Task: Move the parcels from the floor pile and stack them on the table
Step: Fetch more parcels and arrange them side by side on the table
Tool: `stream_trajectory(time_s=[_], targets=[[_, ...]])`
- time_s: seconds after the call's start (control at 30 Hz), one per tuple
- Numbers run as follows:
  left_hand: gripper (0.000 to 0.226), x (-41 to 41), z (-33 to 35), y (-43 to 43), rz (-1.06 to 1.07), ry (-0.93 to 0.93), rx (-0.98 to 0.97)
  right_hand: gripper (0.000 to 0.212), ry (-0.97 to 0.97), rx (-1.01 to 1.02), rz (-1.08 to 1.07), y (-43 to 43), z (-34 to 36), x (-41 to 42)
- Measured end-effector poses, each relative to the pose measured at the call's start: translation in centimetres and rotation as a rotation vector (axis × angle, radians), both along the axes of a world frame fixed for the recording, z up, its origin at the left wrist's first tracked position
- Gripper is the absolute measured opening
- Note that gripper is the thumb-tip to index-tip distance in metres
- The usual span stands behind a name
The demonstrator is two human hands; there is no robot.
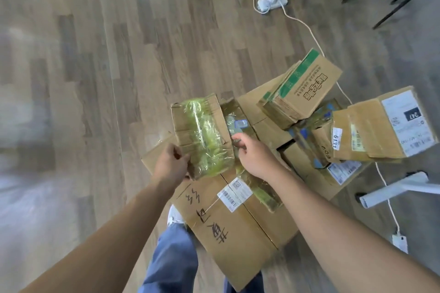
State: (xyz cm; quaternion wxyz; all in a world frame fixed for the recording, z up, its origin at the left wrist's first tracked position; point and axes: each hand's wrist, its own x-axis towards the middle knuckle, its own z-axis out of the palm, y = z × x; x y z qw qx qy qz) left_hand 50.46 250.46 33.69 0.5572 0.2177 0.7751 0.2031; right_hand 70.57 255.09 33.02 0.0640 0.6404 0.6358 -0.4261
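Here: left hand [172,164] grips small cardboard parcel wrapped in yellow-green tape [202,135], held over large flat brown carton [238,228]. Right hand [252,154] at parcel's right edge, fingers curled; grasp unclear. Other cardboard parcels [309,93] heaped rightward on wood floor [95,54].

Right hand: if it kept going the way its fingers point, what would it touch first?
Most likely the right edge of the green-taped parcel that the left hand grips; the right hand points toward it from close by. Depth is unclear, so it might instead reach the box underneath.
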Motion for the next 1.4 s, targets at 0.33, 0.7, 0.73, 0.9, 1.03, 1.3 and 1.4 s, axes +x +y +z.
stream_trajectory(time_s=[0.33,0.7,0.73,0.9,1.03,1.3,1.4], targets=[[0.005,-1.8,-3.8,-5.8,0.182,0.109,-0.101,0.037,-0.143,0.086,0.173,1.8,-2.2,-2.9],[0.021,-0.6,-10.0,-4.9,-0.059,0.242,-0.155,0.050,-0.380,0.070,-0.080,3.2,-7.4,1.4],[0.028,-0.4,-9.8,-4.8,-0.092,0.289,-0.132,0.043,-0.371,0.044,-0.098,3.4,-7.7,1.6],[0.042,0.5,-7.9,-3.9,-0.120,0.329,-0.131,0.023,-0.325,0.140,-0.160,4.4,-7.0,0.9],[0.055,0.3,-5.3,-3.4,-0.153,0.336,-0.165,0.017,-0.293,0.219,-0.142,5.0,-3.7,0.2],[0.048,1.9,6.1,1.0,-0.091,0.120,0.106,0.018,-0.140,0.267,-0.313,3.6,10.4,0.8],[0.020,3.9,13.0,2.4,-0.103,-0.057,0.176,0.018,-0.124,0.311,-0.404,1.5,16.8,1.8]])
